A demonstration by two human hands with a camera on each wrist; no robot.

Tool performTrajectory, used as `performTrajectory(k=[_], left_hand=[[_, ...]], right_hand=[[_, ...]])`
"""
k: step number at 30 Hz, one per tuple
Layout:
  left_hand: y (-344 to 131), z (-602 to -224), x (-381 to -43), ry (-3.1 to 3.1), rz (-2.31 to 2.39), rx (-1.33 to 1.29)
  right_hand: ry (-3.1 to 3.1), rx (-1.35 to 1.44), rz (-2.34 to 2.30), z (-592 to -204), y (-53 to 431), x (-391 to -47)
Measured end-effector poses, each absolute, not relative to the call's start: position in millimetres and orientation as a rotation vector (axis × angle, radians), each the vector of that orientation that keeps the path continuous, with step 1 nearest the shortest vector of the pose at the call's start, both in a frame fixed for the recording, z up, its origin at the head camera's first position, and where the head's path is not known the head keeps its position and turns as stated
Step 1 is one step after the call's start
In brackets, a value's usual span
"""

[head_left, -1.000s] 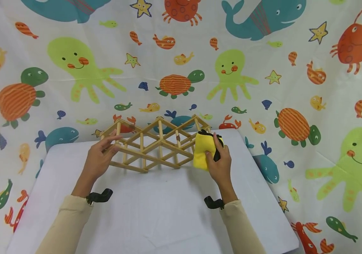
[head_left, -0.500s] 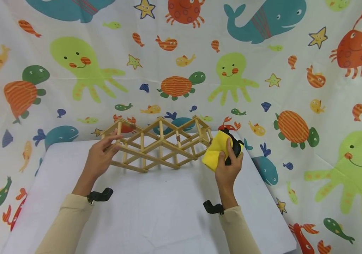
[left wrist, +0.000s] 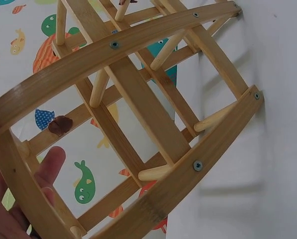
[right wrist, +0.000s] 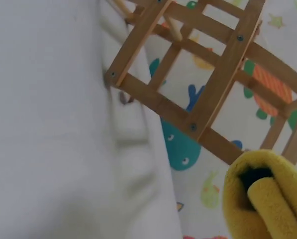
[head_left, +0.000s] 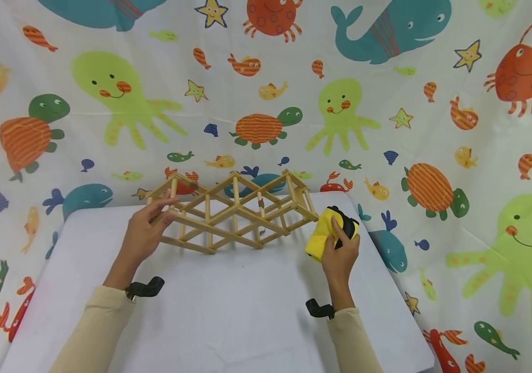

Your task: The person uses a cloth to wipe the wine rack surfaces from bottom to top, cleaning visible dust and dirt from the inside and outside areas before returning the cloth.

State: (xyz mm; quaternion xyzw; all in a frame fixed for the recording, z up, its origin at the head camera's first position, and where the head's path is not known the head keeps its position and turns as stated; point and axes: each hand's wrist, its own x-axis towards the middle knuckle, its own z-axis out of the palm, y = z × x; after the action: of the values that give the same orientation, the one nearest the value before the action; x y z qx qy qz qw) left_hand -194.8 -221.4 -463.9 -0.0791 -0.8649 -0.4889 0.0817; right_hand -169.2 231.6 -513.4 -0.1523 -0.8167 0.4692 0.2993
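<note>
Holding wooden rack (head_left: 236, 208), left hand (head_left: 142, 233) unmoved; right hand (head_left: 340, 255), gripping yellow cloth (head_left: 318, 239), shifted rightward.

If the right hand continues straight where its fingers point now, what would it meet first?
Probably the patterned backdrop beyond the table. The wooden rack lies just left of that line, so the yellow cloth in the right hand might brush its end first; depth is unclear.
</note>
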Motion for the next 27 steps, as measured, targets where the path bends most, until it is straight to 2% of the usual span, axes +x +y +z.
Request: performTrajectory(k=[9, 13, 16, 22, 27], left_hand=[[-222, -462, -194, -2.578, -1.466, -0.247], [-220, -462, -194, -2.593, -1.456, -0.247], [-220, -464, -195, -2.581, -1.471, -0.256], [-220, -464, -196, -2.577, -1.453, -0.262], [-221, -466, -196, -2.598, -1.422, -0.243]], right_hand=[[-2.074, 0.022, 1.438, -490, 208, -170], [-2.189, 0.11, 1.375, -493, 202, -174], [-2.283, 0.027, 1.242, -505, 209, -178], [-2.331, -0.345, 1.07, -531, 235, -174], [-2.201, -0.26, 1.156, -529, 234, -164]])
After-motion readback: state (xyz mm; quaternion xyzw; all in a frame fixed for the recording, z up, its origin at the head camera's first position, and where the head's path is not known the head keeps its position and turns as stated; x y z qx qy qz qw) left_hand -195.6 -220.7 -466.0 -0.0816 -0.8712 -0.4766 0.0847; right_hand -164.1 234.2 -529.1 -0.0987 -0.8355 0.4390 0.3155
